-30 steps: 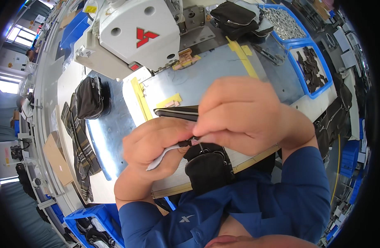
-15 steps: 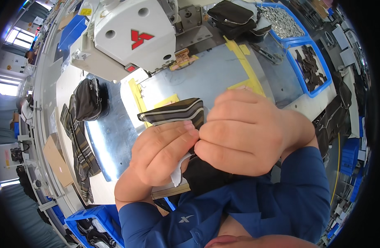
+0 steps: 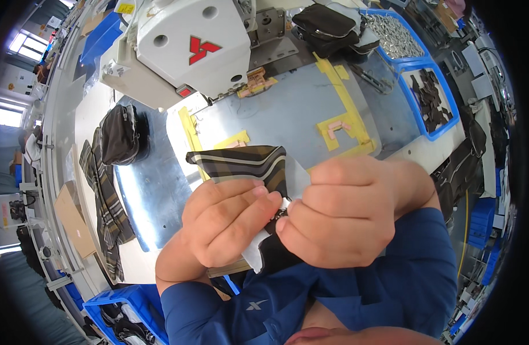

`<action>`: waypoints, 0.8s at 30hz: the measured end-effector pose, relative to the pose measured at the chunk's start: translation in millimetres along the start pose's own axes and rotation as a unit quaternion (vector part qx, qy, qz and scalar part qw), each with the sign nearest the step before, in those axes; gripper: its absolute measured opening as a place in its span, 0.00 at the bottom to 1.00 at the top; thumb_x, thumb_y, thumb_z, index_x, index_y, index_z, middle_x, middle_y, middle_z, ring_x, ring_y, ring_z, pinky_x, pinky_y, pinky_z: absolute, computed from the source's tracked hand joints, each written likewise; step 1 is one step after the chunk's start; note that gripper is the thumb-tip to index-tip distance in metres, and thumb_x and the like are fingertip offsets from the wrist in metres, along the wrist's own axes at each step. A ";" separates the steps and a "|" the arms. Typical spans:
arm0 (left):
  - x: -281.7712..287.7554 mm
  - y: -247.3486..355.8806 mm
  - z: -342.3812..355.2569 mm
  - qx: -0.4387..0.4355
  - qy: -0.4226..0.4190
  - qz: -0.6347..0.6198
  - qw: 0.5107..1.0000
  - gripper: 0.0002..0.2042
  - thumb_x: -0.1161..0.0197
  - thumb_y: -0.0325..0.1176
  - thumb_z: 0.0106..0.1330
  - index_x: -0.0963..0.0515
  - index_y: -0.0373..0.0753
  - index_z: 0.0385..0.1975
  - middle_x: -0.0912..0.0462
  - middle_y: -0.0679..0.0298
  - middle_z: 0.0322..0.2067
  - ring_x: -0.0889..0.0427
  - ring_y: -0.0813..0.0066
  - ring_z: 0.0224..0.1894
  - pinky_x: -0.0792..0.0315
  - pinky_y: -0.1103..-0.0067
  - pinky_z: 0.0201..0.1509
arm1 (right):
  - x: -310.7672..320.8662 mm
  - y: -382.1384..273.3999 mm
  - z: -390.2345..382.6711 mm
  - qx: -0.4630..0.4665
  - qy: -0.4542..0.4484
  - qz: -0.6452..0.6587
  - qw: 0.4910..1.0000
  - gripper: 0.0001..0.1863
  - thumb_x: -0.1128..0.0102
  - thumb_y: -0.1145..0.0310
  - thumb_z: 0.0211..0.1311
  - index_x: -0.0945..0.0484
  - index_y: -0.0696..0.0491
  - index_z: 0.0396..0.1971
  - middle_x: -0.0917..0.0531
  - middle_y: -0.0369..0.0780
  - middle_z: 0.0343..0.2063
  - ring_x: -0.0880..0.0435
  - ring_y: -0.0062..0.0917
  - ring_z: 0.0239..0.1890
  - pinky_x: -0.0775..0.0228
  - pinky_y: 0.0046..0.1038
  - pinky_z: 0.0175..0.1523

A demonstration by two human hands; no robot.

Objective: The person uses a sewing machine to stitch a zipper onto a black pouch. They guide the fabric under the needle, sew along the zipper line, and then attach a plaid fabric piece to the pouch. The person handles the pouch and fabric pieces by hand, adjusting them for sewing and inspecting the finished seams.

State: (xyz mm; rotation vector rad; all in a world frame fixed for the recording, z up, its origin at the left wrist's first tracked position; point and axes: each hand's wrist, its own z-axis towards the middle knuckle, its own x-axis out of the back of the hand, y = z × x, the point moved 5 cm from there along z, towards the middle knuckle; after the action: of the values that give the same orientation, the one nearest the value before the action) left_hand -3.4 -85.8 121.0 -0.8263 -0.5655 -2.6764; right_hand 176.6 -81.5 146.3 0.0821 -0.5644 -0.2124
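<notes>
The left hand (image 3: 227, 221) pinched pointed, striped cloth (image 3: 241, 163); the right hand (image 3: 342, 215) curled nearby, its grip hidden from me.

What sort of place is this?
Probably a bag-sewing workshop: a white industrial sewing machine, a black zippered pouch and a pile of small metal fittings point that way.

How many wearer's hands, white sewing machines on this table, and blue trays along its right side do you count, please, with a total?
Left hand and right hand: 2
White sewing machine: 1
Blue trays: 2
Total: 5
</notes>
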 end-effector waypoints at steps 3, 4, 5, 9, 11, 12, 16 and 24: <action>0.3 0.0 1.4 -0.016 0.002 -0.020 1.000 0.18 0.22 0.25 0.51 0.11 0.33 0.44 0.12 0.58 0.38 0.10 0.61 0.41 0.23 0.75 0.32 | 1.7 -3.5 0.2 0.021 0.005 -0.017 1.000 0.02 0.33 0.75 0.53 0.16 0.55 0.28 0.18 0.34 0.28 0.24 0.23 0.28 0.33 0.25 0.33; 0.7 0.5 2.4 -0.027 0.003 -0.024 0.999 0.18 0.22 0.26 0.51 0.11 0.34 0.44 0.12 0.58 0.38 0.10 0.61 0.41 0.24 0.76 0.32 | 2.2 -3.5 -0.3 0.022 0.003 -0.010 1.000 0.02 0.33 0.75 0.53 0.15 0.55 0.28 0.17 0.34 0.28 0.24 0.23 0.28 0.32 0.25 0.33; 1.2 0.9 2.8 -0.024 -0.003 -0.017 1.000 0.18 0.22 0.26 0.52 0.11 0.34 0.44 0.12 0.59 0.39 0.10 0.62 0.41 0.24 0.76 0.32 | 2.9 -3.4 -0.8 0.023 0.002 -0.004 1.000 0.03 0.32 0.75 0.54 0.15 0.55 0.29 0.17 0.34 0.29 0.23 0.23 0.28 0.32 0.25 0.33; 5.1 2.3 0.9 -0.004 -0.018 -0.011 1.000 0.17 0.21 0.28 0.53 0.11 0.37 0.44 0.12 0.62 0.40 0.10 0.64 0.42 0.27 0.76 0.32 | 9.9 9.8 -1.5 -0.049 -0.020 0.085 0.995 0.05 0.29 0.74 0.58 0.12 0.56 0.34 0.15 0.36 0.31 0.19 0.25 0.29 0.30 0.28 0.33; 7.7 1.9 2.5 0.001 -0.018 -0.016 1.000 0.16 0.21 0.28 0.53 0.11 0.38 0.44 0.11 0.63 0.40 0.10 0.65 0.42 0.29 0.76 0.32 | 11.8 20.4 -2.8 -0.080 -0.031 0.131 0.988 0.06 0.28 0.73 0.60 0.12 0.56 0.36 0.14 0.37 0.32 0.17 0.26 0.30 0.29 0.30 0.34; 9.4 2.1 3.9 0.002 -0.018 -0.014 1.000 0.16 0.20 0.28 0.53 0.11 0.39 0.43 0.11 0.64 0.40 0.10 0.65 0.42 0.30 0.75 0.33 | 12.0 24.9 -4.0 -0.079 -0.037 0.150 0.985 0.06 0.28 0.72 0.61 0.12 0.56 0.37 0.13 0.37 0.33 0.16 0.27 0.30 0.29 0.31 0.34; 8.5 2.3 4.0 -0.001 -0.005 -0.002 1.000 0.15 0.21 0.27 0.53 0.11 0.41 0.42 0.11 0.66 0.39 0.11 0.66 0.41 0.31 0.75 0.35 | 9.1 33.7 -5.3 -0.083 -0.052 0.190 0.977 0.07 0.26 0.73 0.60 0.12 0.56 0.37 0.13 0.38 0.35 0.15 0.30 0.31 0.29 0.32 0.34; -9.3 -45.4 -6.3 0.227 0.053 -0.075 0.970 0.10 0.22 0.24 0.57 0.11 0.37 0.39 0.12 0.63 0.33 0.14 0.69 0.37 0.28 0.75 0.38 | -30.2 67.2 -32.3 -0.361 -0.045 0.326 0.873 0.09 0.27 0.69 0.65 0.14 0.57 0.41 0.13 0.40 0.32 0.14 0.27 0.35 0.23 0.30 0.42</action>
State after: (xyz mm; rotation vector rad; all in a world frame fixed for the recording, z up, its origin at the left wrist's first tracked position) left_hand -16.0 -47.0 98.0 -0.5252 -1.1948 -2.5386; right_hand 181.1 -8.7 112.3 -0.8462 -0.5457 0.2457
